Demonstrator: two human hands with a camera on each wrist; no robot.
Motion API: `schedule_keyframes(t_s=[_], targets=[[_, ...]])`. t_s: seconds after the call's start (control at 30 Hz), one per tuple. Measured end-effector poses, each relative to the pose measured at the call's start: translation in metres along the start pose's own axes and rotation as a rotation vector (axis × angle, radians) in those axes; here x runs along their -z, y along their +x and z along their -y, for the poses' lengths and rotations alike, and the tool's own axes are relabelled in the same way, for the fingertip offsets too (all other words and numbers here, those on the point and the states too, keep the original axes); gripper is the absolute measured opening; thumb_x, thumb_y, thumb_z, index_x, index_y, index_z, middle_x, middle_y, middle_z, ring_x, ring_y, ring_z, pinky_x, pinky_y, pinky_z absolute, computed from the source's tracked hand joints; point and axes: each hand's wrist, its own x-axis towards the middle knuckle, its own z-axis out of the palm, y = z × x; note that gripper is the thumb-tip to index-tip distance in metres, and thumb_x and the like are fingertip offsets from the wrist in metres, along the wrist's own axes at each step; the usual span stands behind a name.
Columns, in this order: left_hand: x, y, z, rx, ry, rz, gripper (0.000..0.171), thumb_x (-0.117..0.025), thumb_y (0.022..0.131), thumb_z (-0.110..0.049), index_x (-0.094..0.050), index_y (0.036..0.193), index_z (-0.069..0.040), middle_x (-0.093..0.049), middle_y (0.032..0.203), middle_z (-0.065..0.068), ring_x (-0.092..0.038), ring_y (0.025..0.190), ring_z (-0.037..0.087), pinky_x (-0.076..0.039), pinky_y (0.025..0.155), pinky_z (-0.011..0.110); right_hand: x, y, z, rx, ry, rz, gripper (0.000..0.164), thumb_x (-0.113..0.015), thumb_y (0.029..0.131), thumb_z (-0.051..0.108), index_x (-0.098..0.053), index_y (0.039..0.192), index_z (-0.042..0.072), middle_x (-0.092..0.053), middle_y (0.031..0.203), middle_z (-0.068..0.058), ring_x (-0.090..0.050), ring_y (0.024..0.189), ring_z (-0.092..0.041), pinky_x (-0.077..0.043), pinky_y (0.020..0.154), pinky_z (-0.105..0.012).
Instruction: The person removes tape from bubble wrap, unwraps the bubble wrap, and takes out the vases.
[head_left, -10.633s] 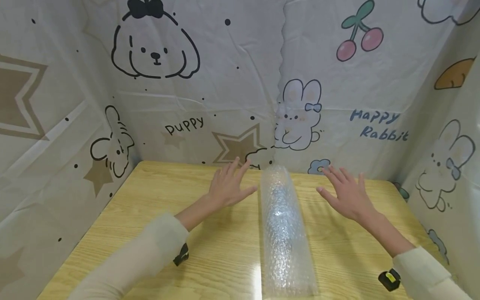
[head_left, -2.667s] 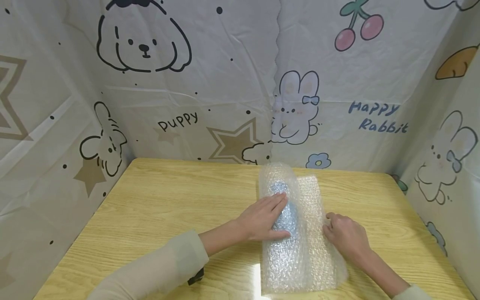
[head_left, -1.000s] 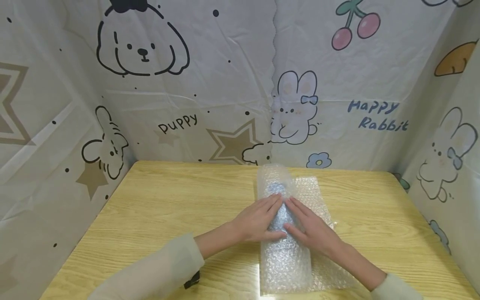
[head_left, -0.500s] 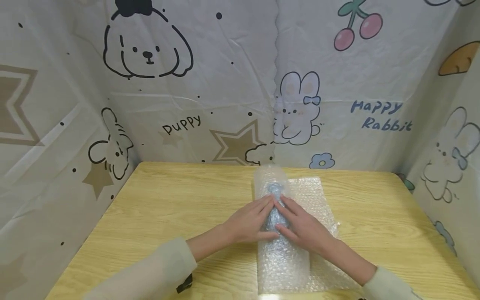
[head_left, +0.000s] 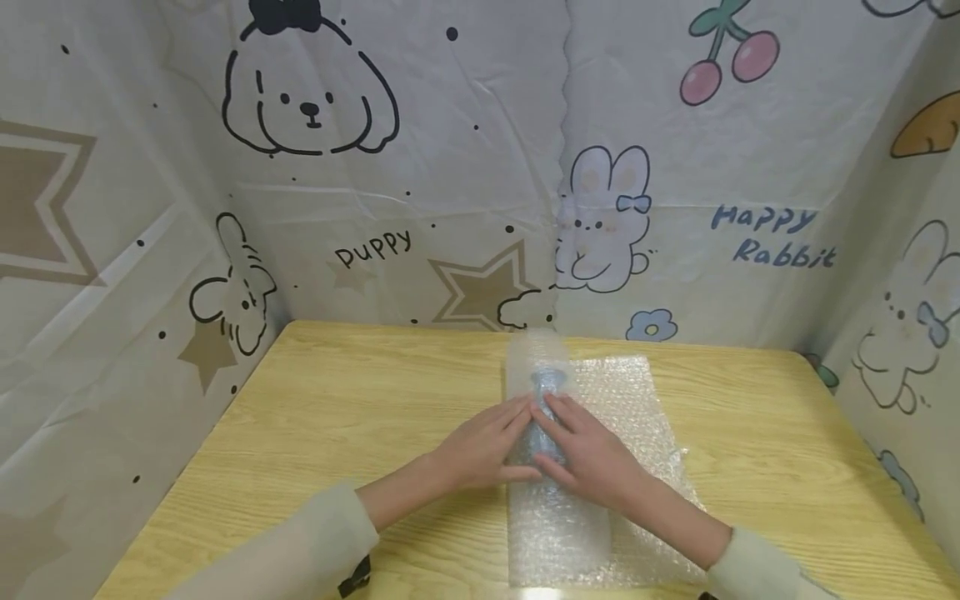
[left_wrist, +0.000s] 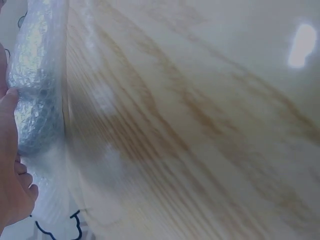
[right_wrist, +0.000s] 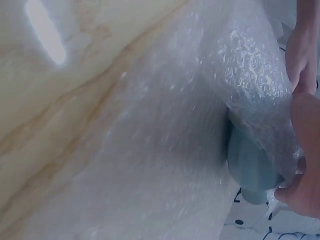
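Note:
A long roll of bubble wrap (head_left: 555,533) lies on the wooden table, pointing away from me. Inside it shows a blue bottle-shaped thing (right_wrist: 252,165) with a narrower end, partly uncovered in the right wrist view. From the roll's right side a flat sheet of the wrap (head_left: 618,392) spreads over the table. My left hand (head_left: 483,446) rests on the roll's left side, thumb apart from the fingers. Opposite it, my right hand (head_left: 600,454) lies over the top and right side with fingers extended. The fingertips of both hands meet over the blue thing.
The table (head_left: 345,400) reaches back to a hanging cloth (head_left: 420,100) printed with cartoon animals, which also encloses both sides. A small black piece (head_left: 355,577) shows beneath the left sleeve.
Earlier my right hand held the sheet's edge out to the right; afterwards it joined the left on the roll. Over the last second both hands and the roll moved left, exposing more flat sheet.

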Motion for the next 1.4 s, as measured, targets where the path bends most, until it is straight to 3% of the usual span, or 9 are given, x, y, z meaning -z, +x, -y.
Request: schedule_keyframes(t_s=[0.4,0.73,1.1,1.4], targets=[[-0.003,-0.014,0.004,0.029,-0.015,-0.023,0.091,-0.041,0.086,-0.065,-0.024,0.142,0.004,-0.023,0.147,0.02,-0.025,0.133,0.03,-0.02,0.109,0.036,-0.004,0.011,0.012,0.049,-0.095,-0.022,0.065,-0.055,0.087,0.047,-0.045,0.135,0.004,-0.037,0.14,-0.02,-0.036,0.125,-0.04,-0.03,0.104,-0.047],[-0.003,-0.007,0.002,0.042,-0.055,-0.008,0.091,-0.039,0.085,-0.066,-0.021,0.144,0.001,-0.022,0.148,0.017,-0.023,0.134,0.029,-0.018,0.109,0.036,-0.001,0.006,0.008,-0.066,0.007,0.04,0.064,-0.049,0.09,0.05,-0.038,0.141,0.013,-0.03,0.146,-0.013,-0.03,0.13,-0.035,-0.026,0.102,-0.056],[-0.002,-0.001,0.0,0.043,-0.063,0.008,0.092,-0.041,0.084,-0.067,-0.024,0.143,0.002,-0.023,0.147,0.018,-0.024,0.134,0.03,-0.019,0.109,0.037,0.004,-0.003,-0.005,-0.089,0.02,0.009,0.06,-0.045,0.091,0.051,-0.038,0.142,0.019,-0.03,0.146,-0.01,-0.031,0.13,-0.035,-0.024,0.101,-0.06],[-0.001,0.001,-0.001,0.051,-0.067,0.011,0.094,-0.041,0.083,-0.068,-0.025,0.142,0.003,-0.022,0.147,0.018,-0.025,0.134,0.03,-0.019,0.109,0.036,0.008,-0.019,-0.024,-0.2,0.051,0.036,0.056,-0.039,0.095,0.048,-0.032,0.144,0.022,-0.028,0.148,-0.009,-0.023,0.133,-0.035,-0.017,0.103,-0.06]])
